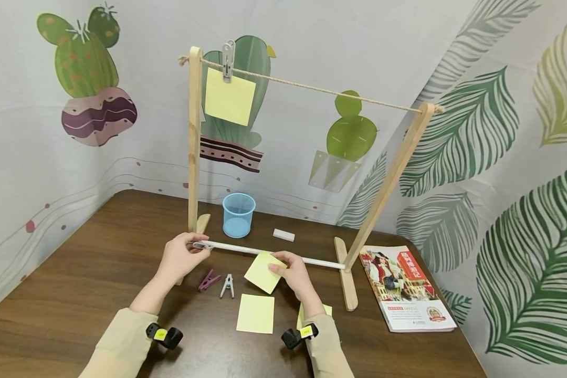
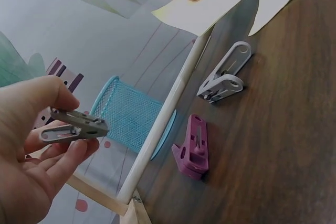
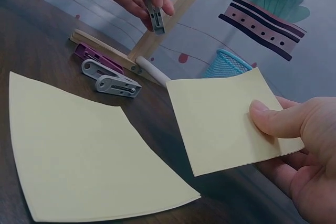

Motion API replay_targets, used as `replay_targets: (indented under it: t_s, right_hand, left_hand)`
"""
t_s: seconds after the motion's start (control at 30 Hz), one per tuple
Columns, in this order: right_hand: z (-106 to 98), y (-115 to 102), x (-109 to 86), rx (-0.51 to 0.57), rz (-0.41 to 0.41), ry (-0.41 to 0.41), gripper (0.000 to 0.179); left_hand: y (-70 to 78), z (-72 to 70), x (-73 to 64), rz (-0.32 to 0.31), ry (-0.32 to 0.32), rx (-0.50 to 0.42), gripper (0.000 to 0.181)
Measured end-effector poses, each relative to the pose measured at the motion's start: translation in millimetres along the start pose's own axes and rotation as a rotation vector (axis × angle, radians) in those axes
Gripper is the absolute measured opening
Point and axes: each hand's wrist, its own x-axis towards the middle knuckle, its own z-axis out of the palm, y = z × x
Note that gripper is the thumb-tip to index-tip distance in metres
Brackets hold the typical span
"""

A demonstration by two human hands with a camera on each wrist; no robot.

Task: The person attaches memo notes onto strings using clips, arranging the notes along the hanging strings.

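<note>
My left hand [image 1: 181, 255] pinches a grey clothespin [image 2: 73, 126] between thumb and fingers, just above the white lower rod [image 1: 269, 252] of a wooden rack [image 1: 195, 142]. My right hand [image 1: 295, 275] pinches a yellow sticky note [image 3: 226, 119] by its edge, lifted off the table. A purple clothespin [image 1: 209, 280] and a white clothespin [image 1: 227, 286] lie on the table between my hands. A second yellow note [image 1: 256, 313] lies flat nearby. On the rack's string [image 1: 321, 89] a clothespin [image 1: 228, 61] holds a hung yellow note [image 1: 229, 96].
A blue mesh cup [image 1: 238, 214] stands behind the rod, with a small white eraser [image 1: 283, 234] to its right. A magazine [image 1: 406, 289] lies at the table's right side. Another yellow note [image 1: 323, 311] peeks from under my right wrist. Walls close the back and right.
</note>
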Motion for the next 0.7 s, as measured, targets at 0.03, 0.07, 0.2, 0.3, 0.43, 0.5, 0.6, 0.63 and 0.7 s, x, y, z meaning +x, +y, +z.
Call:
replay_targets:
  t_s: [0.03, 0.07, 0.2, 0.3, 0.43, 0.5, 0.6, 0.63, 0.7]
  right_hand:
    - [0.0, 0.2, 0.2, -0.002, -0.003, -0.001, 0.026]
    - [0.0, 0.1, 0.2, -0.003, -0.004, -0.001, 0.026]
    - [-0.1, 0.4, 0.4, -0.014, -0.009, 0.001, 0.026]
    - [-0.2, 1.1, 0.5, -0.017, -0.004, 0.001, 0.026]
    - [-0.3, 1.1, 0.5, -0.015, 0.001, -0.001, 0.026]
    - [-0.3, 0.7, 0.4, -0.013, 0.001, -0.002, 0.026]
    - [-0.4, 0.2, 0.7, -0.015, 0.001, 0.000, 0.026]
    - [-0.4, 0.2, 0.8, -0.014, 0.003, 0.001, 0.026]
    - [-0.4, 0.4, 0.9, -0.011, 0.009, 0.003, 0.026]
  left_hand:
    - [0.6, 0.1, -0.3, -0.001, 0.007, 0.000, 0.026]
    - [1.0, 0.0, -0.4, -0.003, 0.010, -0.004, 0.027]
    - [2.9, -0.7, -0.4, -0.022, 0.011, -0.037, 0.031]
    - [3.9, -1.4, 0.0, -0.041, 0.014, -0.061, 0.034]
    - [5.0, -1.8, 0.5, -0.027, 0.029, -0.065, 0.036]
    - [5.6, -2.0, 0.6, -0.012, 0.037, -0.068, 0.037]
    - [6.6, -2.1, 0.7, -0.007, 0.041, -0.087, 0.038]
    - [6.7, -2.1, 0.9, -0.010, 0.041, -0.094, 0.039]
    - [7.0, -2.0, 1.1, -0.021, 0.035, -0.115, 0.039]
